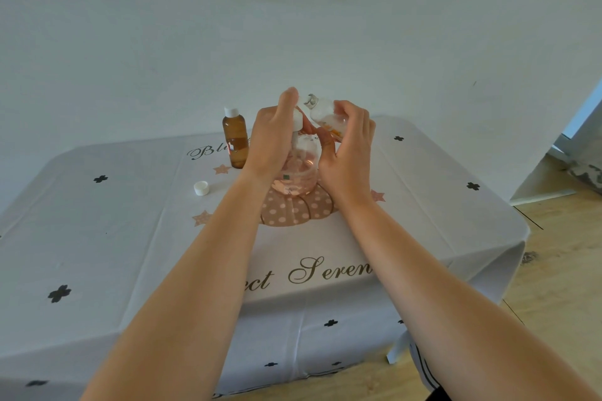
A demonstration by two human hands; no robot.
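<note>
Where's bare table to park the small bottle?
Bare: tablecloth right of the pump bottle to its right edge, plus the near strip along the front edge. Crowded: amber bottle and white cap left of centre; mid-table the left hand grips the pump bottle, right hand the small bottle.

A room in a home, by the look: below the right grip (348,143) a counter (488,238) wears a printed tablecloth (114,238) with gold script and a dotted pumpkin (293,213). A plain white wall (293,10) rises behind it, and wood-look floor (560,254) lies to its right.
</note>
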